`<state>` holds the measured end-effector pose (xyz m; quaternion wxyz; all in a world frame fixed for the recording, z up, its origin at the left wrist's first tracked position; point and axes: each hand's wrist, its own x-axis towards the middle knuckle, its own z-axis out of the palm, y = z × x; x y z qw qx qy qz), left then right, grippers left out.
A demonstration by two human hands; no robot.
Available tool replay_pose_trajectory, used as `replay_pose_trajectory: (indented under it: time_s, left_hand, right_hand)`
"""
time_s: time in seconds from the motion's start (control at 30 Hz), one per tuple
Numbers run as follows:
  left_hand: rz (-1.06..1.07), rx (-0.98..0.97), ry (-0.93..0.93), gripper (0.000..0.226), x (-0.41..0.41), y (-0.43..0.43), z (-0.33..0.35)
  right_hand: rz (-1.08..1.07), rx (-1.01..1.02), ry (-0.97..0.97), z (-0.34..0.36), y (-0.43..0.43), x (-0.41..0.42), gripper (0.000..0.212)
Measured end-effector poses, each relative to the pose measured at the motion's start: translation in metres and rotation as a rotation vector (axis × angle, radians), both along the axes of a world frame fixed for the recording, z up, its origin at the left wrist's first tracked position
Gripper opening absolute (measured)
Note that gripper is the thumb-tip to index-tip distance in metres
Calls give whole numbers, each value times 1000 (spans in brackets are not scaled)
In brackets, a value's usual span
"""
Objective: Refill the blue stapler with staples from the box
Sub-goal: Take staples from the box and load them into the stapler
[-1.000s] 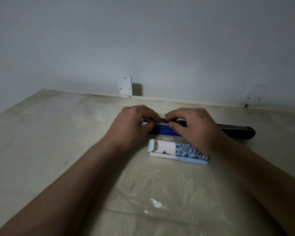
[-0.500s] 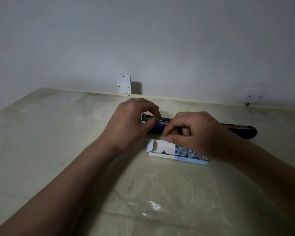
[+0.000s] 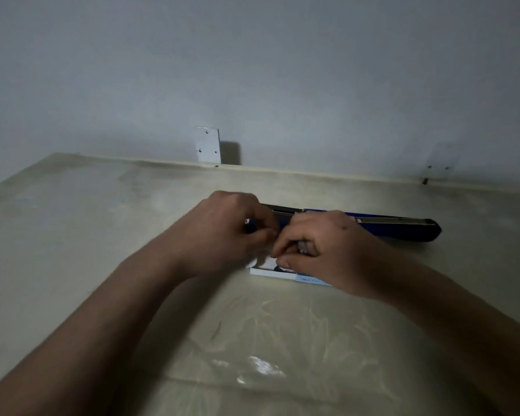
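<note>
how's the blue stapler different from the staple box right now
The blue stapler is long, slim and dark blue with a metal rail; the staple box is short, flat, white and pale blue. The stapler lies farther from the person, the box nearer. The left hand grips the stapler's left end, while the right hand covers most of the box. Both lie flat on the table, roughly parallel.

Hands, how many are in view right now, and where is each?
2. The left hand grips one end of the blue stapler; the right hand, curled, is over the open staple box just in front of it. Whether it holds anything is unclear.
</note>
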<state>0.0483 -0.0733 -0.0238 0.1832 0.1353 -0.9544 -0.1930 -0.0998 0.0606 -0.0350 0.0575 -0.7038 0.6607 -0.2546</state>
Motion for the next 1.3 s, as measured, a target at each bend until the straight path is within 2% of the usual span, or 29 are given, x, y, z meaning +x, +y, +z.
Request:
replay_pose_trajectory:
  time_s: [0.2, 0.37, 0.7, 1.0, 1.3]
  left_hand:
    - [9, 24, -117, 8, 1, -2, -2]
    - [-22, 69, -98, 6, 1, -1, -2]
    - [-3, 40, -114, 9, 0, 1, 0]
    - [1, 68, -101, 12, -1, 2, -1]
    - [-9, 88, -96, 6, -1, 2, -2]
  right_hand:
    - [16, 29, 64, -1, -2, 2, 7]
    - [0, 13, 80, -5, -1, 2, 6]
    - [-34, 27, 82, -6, 0, 3, 2]
    - [-40, 66, 77, -4, 3, 7, 9]
    - [-96, -17, 4, -4, 5, 12, 9]
